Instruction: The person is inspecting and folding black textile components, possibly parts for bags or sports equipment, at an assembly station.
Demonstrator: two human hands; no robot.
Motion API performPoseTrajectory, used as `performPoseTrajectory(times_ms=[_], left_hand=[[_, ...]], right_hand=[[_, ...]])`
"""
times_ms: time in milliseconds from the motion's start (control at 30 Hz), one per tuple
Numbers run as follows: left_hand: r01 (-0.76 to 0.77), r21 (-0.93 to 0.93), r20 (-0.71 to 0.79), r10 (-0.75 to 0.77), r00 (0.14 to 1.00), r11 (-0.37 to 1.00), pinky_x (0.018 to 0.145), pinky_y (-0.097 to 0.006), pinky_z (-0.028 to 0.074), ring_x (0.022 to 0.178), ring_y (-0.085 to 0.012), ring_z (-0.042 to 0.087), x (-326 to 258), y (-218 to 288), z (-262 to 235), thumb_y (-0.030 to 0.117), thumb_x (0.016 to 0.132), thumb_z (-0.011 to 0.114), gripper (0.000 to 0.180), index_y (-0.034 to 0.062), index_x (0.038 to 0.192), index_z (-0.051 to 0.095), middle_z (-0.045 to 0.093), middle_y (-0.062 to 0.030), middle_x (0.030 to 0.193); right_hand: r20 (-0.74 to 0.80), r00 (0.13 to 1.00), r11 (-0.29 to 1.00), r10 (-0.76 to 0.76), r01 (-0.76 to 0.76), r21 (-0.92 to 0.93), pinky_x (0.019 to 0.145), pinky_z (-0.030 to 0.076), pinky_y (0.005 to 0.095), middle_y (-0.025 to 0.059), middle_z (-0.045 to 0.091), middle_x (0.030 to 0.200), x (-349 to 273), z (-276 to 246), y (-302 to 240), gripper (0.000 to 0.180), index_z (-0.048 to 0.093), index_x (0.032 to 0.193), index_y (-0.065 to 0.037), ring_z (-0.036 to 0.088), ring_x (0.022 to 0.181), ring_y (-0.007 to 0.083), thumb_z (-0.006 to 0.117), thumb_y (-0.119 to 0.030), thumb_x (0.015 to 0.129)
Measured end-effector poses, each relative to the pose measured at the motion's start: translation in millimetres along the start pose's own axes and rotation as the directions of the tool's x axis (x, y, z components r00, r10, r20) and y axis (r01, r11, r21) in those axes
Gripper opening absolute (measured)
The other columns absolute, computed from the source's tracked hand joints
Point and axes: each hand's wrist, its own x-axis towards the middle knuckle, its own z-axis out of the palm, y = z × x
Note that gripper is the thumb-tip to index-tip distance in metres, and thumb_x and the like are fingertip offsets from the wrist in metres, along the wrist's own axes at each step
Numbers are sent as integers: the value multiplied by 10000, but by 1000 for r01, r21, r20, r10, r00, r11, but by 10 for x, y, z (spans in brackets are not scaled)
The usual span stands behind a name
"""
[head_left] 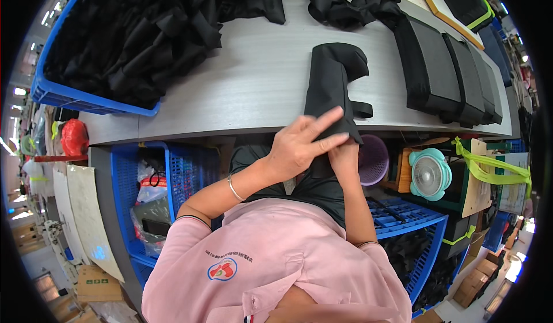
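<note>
Black fabric piece hangs over the counter's near edge — left hand spread flat on it, right hand gripping the hem — I'd keep tension even while smoothing.

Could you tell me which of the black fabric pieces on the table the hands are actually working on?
The long black piece lying alone at the table's near edge: the left hand presses flat on its near end and the right hand grips it there. The other black pieces lie untouched.
</note>
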Motion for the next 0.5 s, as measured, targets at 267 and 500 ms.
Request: performPoseTrajectory(times_ms=[267,500], left_hand=[[173,-190,-207,-212,955,966,1103,-470,376,1289,-395,487,-313,246,62,-54,777,582,566,-21,1342,584,497,-223,1456],[312,-216,-242,-360,901,925,1068,-456,390,1319,-391,419,-142,201,319,-63,708,634,747,28,1438,500,431,-206,1503]], right_hand=[[39,790,431,612,-374,821,870,562,380,73,649,1174,244,-60,-22,356,570,1294,-27,649,1019,196,647,-158,971],[206,790,180,578,-370,911,872,597,381,102,642,1222,246,-102,-180,393,553,1322,-23,661,1063,215,615,-248,1006]])
